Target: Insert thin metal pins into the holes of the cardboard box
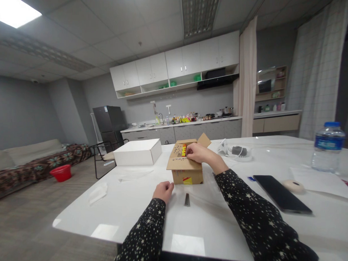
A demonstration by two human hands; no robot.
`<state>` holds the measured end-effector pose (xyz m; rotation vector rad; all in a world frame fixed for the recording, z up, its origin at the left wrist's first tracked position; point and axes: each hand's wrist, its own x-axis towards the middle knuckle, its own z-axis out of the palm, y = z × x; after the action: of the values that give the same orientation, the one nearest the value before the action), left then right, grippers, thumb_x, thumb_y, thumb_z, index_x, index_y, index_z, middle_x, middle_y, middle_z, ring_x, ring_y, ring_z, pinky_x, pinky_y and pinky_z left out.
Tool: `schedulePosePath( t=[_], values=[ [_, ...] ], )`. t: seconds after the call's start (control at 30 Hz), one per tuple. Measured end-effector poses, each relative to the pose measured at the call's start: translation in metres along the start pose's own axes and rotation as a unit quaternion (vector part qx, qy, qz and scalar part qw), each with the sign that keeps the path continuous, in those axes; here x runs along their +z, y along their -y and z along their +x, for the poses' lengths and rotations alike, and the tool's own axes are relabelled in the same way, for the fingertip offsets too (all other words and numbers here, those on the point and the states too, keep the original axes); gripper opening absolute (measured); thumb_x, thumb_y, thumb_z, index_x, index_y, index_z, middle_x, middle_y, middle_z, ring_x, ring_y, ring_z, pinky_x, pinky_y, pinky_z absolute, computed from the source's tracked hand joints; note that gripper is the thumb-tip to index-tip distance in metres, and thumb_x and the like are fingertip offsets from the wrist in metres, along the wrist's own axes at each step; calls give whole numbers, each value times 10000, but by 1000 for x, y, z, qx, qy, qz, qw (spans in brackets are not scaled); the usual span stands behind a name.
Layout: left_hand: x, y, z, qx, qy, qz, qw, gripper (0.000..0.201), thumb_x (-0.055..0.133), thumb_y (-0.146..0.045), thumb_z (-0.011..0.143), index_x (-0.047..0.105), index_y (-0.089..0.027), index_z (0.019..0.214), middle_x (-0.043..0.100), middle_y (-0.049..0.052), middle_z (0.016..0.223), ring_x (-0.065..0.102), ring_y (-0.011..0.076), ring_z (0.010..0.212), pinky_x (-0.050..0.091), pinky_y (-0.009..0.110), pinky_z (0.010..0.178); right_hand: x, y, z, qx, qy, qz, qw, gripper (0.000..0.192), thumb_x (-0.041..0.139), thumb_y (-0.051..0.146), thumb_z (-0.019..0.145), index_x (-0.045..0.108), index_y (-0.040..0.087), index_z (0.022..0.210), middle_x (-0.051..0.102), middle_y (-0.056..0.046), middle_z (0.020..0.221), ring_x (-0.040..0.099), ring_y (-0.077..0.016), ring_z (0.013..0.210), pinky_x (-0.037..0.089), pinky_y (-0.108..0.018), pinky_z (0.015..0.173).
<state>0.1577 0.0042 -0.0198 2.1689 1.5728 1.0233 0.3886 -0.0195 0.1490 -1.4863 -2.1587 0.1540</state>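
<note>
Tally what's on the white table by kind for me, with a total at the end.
Boxes: 2, the cardboard box under the right hand and the white box
Water bottle: 1
Black phone: 1
Tape roll: 1
Small dark bundle beside the left hand: 1
Total: 6

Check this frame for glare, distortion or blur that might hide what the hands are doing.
Head view: the white table reflects ceiling lights as bright patches near its front edge; wide-angle bending curves the ceiling and curtains; the right hand on the cardboard box and the left hand stay sharp and evenly lit.
</note>
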Motion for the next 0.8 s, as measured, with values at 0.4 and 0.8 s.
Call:
schedulePosePath(
  t=[0.4,0.8],
  values=[
    [1,1,0,-6,5,-3,1000,410,458,-459,790,354,-209,482,389,-41,476,364,116,538,215,263,548,0,1,0,-10,3,-10,1000,167,595,112,745,726,134,848,743,-101,940,655,-190,829,446,-215,662],
    [2,4,1,5,5,11,1000,413,423,-483,800,344,-213,497,375,-39,486,352,120,541,214,268,555,2,-2,1,-10,0,-8,1000,173,579,113,738,718,136,840,739,-97,926,646,-192,820,441,-226,658]
  ],
)
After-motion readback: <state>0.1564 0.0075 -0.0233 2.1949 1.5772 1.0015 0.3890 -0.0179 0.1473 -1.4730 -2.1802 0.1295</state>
